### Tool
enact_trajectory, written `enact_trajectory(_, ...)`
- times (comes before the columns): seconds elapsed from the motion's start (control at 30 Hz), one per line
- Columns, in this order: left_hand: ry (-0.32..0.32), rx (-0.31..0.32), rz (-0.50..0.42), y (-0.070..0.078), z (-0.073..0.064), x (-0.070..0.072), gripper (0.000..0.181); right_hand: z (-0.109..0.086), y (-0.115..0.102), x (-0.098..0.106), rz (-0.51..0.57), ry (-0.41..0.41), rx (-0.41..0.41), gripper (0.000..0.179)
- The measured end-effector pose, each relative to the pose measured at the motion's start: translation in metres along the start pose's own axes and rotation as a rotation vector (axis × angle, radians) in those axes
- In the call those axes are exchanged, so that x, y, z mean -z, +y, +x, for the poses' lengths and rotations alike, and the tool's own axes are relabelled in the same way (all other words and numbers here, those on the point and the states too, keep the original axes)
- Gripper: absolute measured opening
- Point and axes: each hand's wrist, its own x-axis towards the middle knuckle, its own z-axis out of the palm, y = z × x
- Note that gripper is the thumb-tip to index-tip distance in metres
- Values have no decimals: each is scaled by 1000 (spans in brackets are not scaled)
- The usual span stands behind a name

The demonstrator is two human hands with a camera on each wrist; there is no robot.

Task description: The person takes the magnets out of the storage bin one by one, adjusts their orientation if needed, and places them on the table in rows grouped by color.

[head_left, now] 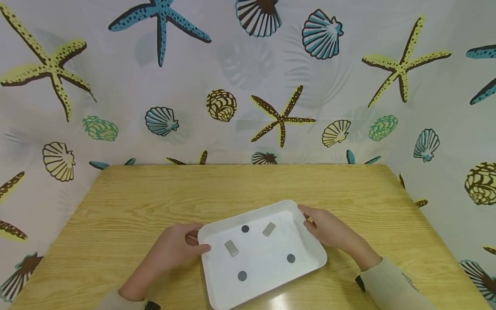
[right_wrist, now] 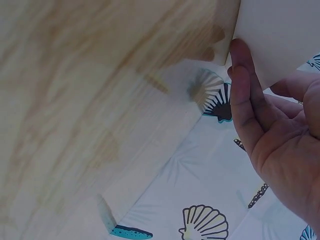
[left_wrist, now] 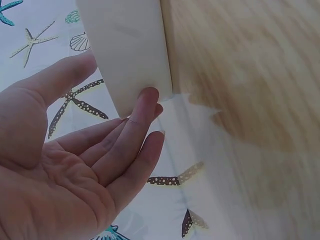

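Two hands (head_left: 176, 246) (head_left: 329, 228), fingers (head_left: 191, 227) half-curled round one white tray (head_left: 265, 258), three dark discs (head_left: 245, 228) (head_left: 291, 258) (head_left: 242, 275) and two grey blocks (head_left: 231, 248) (head_left: 269, 229) inside

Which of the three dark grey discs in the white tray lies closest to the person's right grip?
The rightmost disc is closest to the right grip; the far disc and the near-left disc both sit farther left in the white tray.

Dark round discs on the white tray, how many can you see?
3 on the white tray: a far disc by the far edge, a near-left disc and a near-right disc. None appears hidden.
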Motion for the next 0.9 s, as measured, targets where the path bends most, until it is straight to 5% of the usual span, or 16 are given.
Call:
enact_trajectory(0.23,-9,1,-14,2,-1,-2,67,1,-1,0,-4,-3,-6,50)
enact_trajectory(0.57,-3,-20,95,-1,1,-5,88,3,-2,-1,5,-2,-24,50)
enact_trajectory(0.9,18,-47,100,-2,5,-3,84,6,-4,-2,21,10,-28,51)
